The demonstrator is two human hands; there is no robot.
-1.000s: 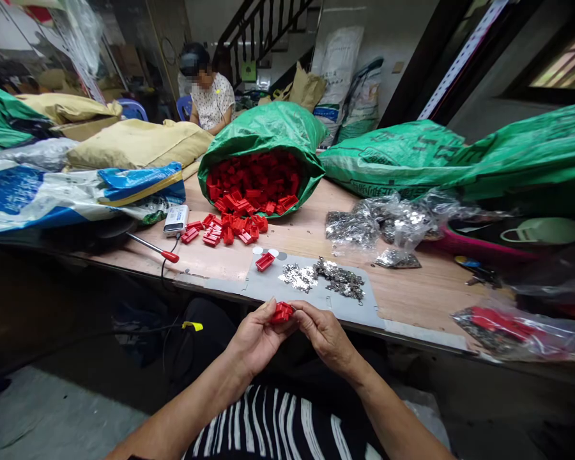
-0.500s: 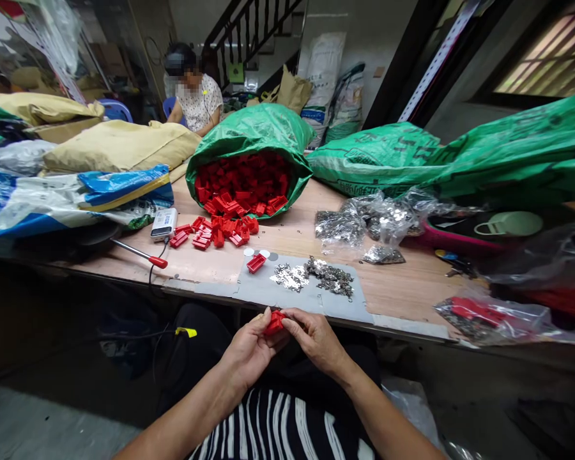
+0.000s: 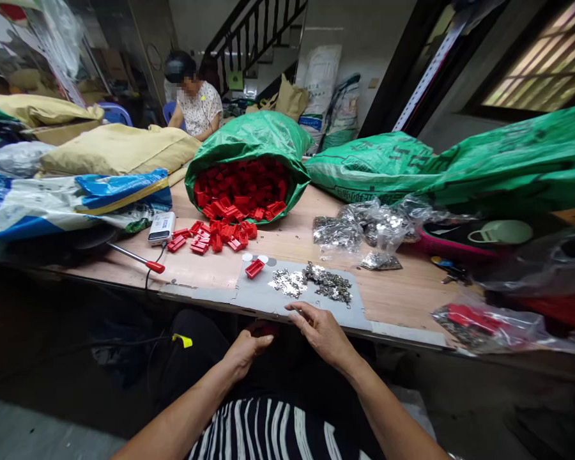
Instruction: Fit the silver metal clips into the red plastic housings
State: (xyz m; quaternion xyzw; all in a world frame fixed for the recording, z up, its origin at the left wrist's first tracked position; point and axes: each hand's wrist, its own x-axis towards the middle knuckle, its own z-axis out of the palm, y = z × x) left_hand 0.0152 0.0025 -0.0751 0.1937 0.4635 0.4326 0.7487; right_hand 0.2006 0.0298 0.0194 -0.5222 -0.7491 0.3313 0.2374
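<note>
Just below the table's front edge, my left hand (image 3: 247, 350) is closed around a red plastic part (image 3: 267, 329), which is shaded and mostly hidden by the fingers and the edge. My right hand (image 3: 319, 332) is raised apart from it at the edge, thumb and fingers spread, with nothing visible in them. Beyond the right hand, a grey mat (image 3: 253, 294) bears a pile of shiny flat metal pieces (image 3: 287, 282) and a darker pile of small metal pieces (image 3: 330, 283). One hollow red plastic part (image 3: 254, 268) lies at the mat's left.
A green sack (image 3: 259, 131) full of red parts opens toward me, with several loose parts (image 3: 215, 236) spilled before it. Clear bags of metal pieces (image 3: 340, 233) lie right. A red-handled rod (image 3: 138, 257) and white device (image 3: 161, 229) are left. Another person (image 3: 199, 105) sits behind.
My hands have separated. The left moved down and left with the red part, partly under the table edge; the right let go of it and moved slightly right, its fingers now spread.
</note>
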